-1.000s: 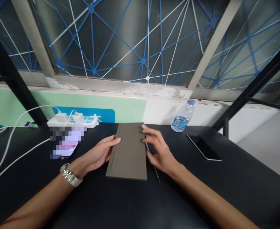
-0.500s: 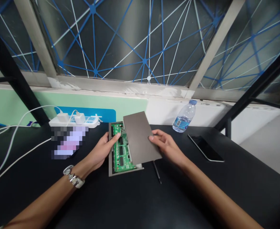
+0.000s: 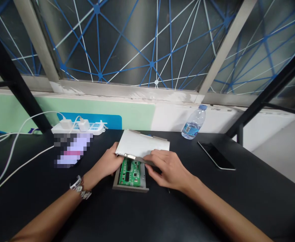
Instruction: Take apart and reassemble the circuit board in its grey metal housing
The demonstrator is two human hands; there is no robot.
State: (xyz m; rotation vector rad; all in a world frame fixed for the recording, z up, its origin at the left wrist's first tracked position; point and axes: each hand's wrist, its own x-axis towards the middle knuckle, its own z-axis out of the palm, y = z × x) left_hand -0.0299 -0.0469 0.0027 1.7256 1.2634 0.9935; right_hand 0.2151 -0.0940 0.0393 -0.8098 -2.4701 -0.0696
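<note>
A flat grey metal case (image 3: 130, 189) holds a green circuit board (image 3: 131, 176). My left hand (image 3: 109, 159) grips the left side of this case, its fingertips partly hidden. Over the far half of the board, my right hand (image 3: 166, 166) holds a metal cover (image 3: 143, 144) by its near edge. The cover is tilted, with its pale inner face and bent edges showing. Whether the cover touches the case, I cannot tell. Only the tip of a thin dark tool (image 3: 169, 191) shows beneath my right hand.
A water bottle (image 3: 194, 122) stands against the wall at the back right, with a phone (image 3: 215, 156) lying near it. On the left are a white power strip (image 3: 97, 128) with plugs and cables, and a blurred-out item (image 3: 73, 153). Black frame bars flank the desk.
The cover has flipped from its grey outer face to its pale inner face and now sits farther back. My right hand has moved left and down. The case has tilted flatter.
</note>
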